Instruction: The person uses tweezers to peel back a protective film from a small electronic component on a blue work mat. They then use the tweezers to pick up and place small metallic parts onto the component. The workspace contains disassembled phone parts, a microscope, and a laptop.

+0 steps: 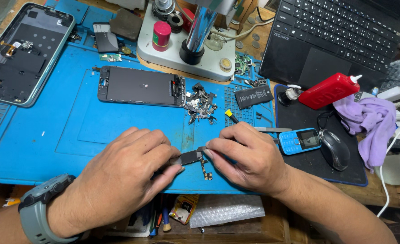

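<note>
Both hands meet over the near edge of a blue work mat (73, 131). My left hand (123, 171) pinches the left end of a small dark circuit board (191, 157) with a thin flex cable (205, 171) hanging from it. My right hand (247, 156) holds the board's right end and also grips a thin tool with a yellow-and-black tip (230, 115) that sticks up behind the fingers. A grey watch sits on my left wrist. An opened phone with its dark panel up (141, 86) lies on the mat beyond the hands.
A phone back shell (23, 52) lies far left. Loose small parts (201, 106) and a battery (253, 96) sit mid-mat. A microscope base (186, 49) stands behind. Right: laptop (340, 36), red bottle (330, 90), blue keypad phone (299, 141), mouse (334, 149), purple cloth (371, 122).
</note>
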